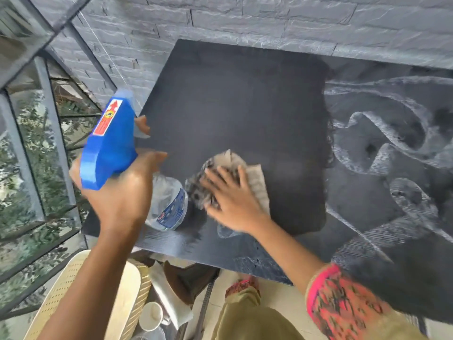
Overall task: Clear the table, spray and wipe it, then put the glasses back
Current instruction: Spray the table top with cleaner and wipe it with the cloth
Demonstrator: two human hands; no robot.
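A dark square table (245, 101) fills the middle of the head view. My left hand (117, 190) grips a spray bottle with a blue trigger head (105, 143) and a clear body (169, 204), held over the table's near left corner. My right hand (230, 195) lies flat with spread fingers on a crumpled grey cloth (255, 177), pressing it onto the tabletop near the front. No glasses stand on the table.
A grey stone-tile wall runs behind the table. Glass panes in metal frames (36, 143) stand at the left. A cream plastic chair (127, 285) sits at the lower left, with white cups (152, 315) and a folded paper below the table edge. A dark patterned surface (392, 155) lies to the right.
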